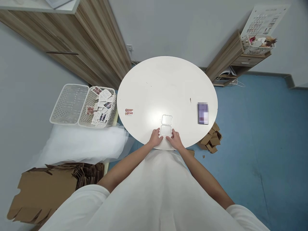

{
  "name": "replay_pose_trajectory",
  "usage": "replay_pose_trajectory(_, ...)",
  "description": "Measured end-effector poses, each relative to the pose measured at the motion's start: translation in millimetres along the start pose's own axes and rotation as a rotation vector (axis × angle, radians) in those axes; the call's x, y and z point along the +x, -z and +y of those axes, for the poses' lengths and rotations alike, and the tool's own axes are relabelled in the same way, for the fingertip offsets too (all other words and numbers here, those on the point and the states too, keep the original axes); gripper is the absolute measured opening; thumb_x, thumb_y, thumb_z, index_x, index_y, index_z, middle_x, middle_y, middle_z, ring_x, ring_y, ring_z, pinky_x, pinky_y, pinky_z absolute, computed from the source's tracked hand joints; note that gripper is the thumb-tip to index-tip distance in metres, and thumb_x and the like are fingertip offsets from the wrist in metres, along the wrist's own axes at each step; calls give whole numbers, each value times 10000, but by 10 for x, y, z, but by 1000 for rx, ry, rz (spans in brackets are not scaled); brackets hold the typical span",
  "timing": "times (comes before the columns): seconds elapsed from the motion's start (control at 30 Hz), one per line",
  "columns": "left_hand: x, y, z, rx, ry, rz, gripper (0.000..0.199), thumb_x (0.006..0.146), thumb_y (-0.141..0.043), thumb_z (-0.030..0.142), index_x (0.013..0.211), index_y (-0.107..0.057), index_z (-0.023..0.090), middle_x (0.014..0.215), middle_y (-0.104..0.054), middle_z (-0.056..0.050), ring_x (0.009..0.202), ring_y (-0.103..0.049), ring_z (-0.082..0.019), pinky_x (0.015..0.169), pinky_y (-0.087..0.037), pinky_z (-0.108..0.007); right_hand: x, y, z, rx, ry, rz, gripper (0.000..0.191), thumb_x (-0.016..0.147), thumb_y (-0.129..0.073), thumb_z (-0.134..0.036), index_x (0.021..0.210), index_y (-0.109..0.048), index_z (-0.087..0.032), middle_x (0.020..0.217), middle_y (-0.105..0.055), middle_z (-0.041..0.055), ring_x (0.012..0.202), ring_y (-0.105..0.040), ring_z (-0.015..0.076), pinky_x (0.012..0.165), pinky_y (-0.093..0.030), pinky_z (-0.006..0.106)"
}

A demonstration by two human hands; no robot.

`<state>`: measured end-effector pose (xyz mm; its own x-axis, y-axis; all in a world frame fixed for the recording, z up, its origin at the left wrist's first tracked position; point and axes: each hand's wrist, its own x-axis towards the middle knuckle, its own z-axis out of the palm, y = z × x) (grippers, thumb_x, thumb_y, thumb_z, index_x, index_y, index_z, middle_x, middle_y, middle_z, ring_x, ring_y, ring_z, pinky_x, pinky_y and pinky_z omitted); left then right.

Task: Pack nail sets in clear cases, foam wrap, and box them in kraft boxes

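Note:
A small clear plastic case (166, 130) lies unfolded on the white round table (166, 80), close to its front edge, with its lid hinged away from me. My left hand (155, 138) grips the case at its left side, thumb near the front corner. On the opposite side my right hand (175, 140) holds it in the same way. Nothing distinct shows inside the case. To the left on the table sits a card of reddish press-on nails (129, 111), apart from both hands.
A purple, partly blurred packet (203, 113) lies at the table's right. Left of the table, one white basket (83, 118) holds nail cards, another (51, 117) clear plastic cases. Plastic sheets (84, 142) and flattened cardboard boxes (48, 189) are nearer me. Cardboard pieces (211, 139) lie at lower right.

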<state>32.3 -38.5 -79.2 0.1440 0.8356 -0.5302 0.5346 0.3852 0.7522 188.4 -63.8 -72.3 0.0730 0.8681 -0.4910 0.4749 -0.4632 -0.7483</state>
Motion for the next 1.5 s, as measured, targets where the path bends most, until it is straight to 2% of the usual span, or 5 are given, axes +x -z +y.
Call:
replay_pose_trajectory(0.33, 129, -58, 102, -79, -27, 17, 519, 672, -575, 98, 1172, -452, 160, 1097, -412, -95, 925, -482, -155, 803, -422, -285, 174, 63, -88, 40, 33, -10, 372, 675, -532, -350, 1013, -498, -198, 991, -441, 61, 846, -498, 164, 778, -454, 322)
replay_pose_trajectory(0.93, 91, -38, -10, -91, 0, 86, 601, 714, -569, 152, 1277, -358, 157, 1158, -396, -114, 972, -485, -165, 832, -431, -300, 134, 86, 57, 107, 95, 61, 696, 702, -538, -347, 1322, -250, -214, 1130, -387, 96, 879, -501, 177, 781, -482, 352)
replay_pose_trajectory(1.07, 4, 421, -254, -22, -70, 189, 496, 743, -540, 178, 1224, -418, 160, 1107, -454, -98, 929, -501, -163, 773, -453, -290, -7, 36, -44, 52, 262, 227, 561, 752, -487, -306, 1281, -318, -221, 1064, -445, 81, 813, -479, 167, 779, -458, 373)
replay_pose_trajectory(1.23, 56, 1404, -555, 161, -93, 430, 400, 774, -507, 230, 1166, -467, 162, 1041, -495, -80, 869, -522, -166, 773, -455, -309, 81, -380, -470, 2, 382, 83, 462, 783, -457, -265, 1234, -371, -224, 1022, -488, 59, 712, -474, 134, 689, -471, 338)
replay_pose_trajectory(1.5, 559, 2271, -681, 373, -76, 305, 544, 730, -565, 228, 1240, -388, 158, 1133, -454, -108, 952, -520, -217, 852, -422, -346, 801, -1201, -1238, -269, 389, -75, 466, 759, -491, -262, 1214, -412, -206, 1125, -474, 92, 985, -481, 214, 867, -420, 407)
